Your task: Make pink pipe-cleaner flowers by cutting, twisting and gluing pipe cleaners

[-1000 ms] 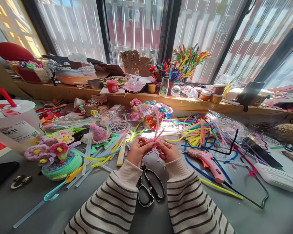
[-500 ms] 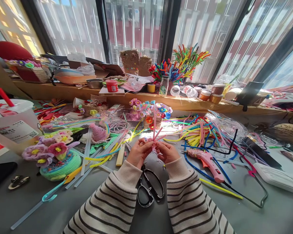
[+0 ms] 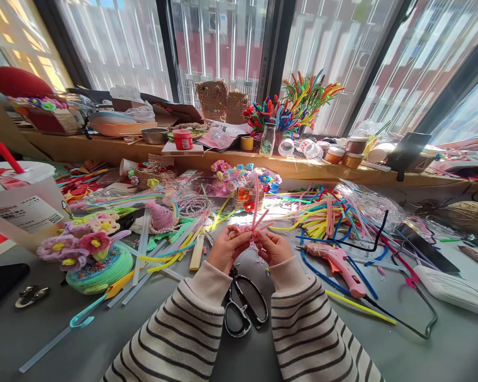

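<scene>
Near the middle of the table, my left hand [image 3: 227, 248] pinches a pink pipe cleaner piece [image 3: 255, 204] from the left. My right hand [image 3: 274, 248] grips the same piece from the right, its fingertips close to the left ones. Pink stems stick up above the fingers, one long and looped, one short and slanting right. The lower part of the piece is mostly hidden by the fingers. Black-handled scissors [image 3: 242, 307] lie below my hands, between the striped sleeves.
At the right, a pink glue gun [image 3: 342, 265] lies with its cord near blue and yellow pipe cleaners. A flower-topped green cushion [image 3: 99, 265] and a drink cup [image 3: 27, 207] stand left. Colourful pipe cleaners [image 3: 322, 212] pile behind; a flower basket [image 3: 239, 199] stands ahead.
The pink stems have shifted slightly right and tilted a little. Both hands keep nearly the same place and hold.
</scene>
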Demonstrator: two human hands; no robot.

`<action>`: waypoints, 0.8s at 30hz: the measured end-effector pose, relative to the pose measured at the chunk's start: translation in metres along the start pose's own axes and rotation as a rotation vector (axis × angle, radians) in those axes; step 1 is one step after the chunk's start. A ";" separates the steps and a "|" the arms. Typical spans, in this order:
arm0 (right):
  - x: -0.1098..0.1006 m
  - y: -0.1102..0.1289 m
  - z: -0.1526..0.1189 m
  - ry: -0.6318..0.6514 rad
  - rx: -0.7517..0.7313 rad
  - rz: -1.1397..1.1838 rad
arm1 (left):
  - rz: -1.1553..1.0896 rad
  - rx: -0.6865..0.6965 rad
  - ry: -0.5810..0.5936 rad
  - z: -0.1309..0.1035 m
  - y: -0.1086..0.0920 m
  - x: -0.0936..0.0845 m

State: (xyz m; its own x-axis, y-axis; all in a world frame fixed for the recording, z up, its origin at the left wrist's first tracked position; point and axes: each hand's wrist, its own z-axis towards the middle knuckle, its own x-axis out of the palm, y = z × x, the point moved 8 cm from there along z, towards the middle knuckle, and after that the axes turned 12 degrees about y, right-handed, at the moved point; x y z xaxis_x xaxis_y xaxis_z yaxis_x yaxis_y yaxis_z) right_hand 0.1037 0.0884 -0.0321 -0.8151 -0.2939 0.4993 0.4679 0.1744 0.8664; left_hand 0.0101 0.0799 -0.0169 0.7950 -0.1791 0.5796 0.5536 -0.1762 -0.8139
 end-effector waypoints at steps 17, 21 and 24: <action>-0.008 0.011 0.000 -0.036 -0.115 -0.196 | 0.102 -0.003 -0.022 0.003 -0.001 -0.004; -0.014 0.025 -0.003 -0.067 -0.192 -0.209 | 0.150 0.002 -0.036 0.003 -0.002 -0.006; -0.014 0.030 -0.005 -0.058 -0.221 -0.255 | 0.221 -0.018 0.025 0.005 -0.001 -0.002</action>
State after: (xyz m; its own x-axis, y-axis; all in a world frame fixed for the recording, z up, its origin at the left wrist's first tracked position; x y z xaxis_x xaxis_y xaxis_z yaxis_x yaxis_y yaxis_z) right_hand 0.1307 0.0929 -0.0124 -0.9305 -0.2466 0.2708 0.3040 -0.1078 0.9465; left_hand 0.0093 0.0851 -0.0171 0.8902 -0.2387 0.3881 0.3619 -0.1471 -0.9205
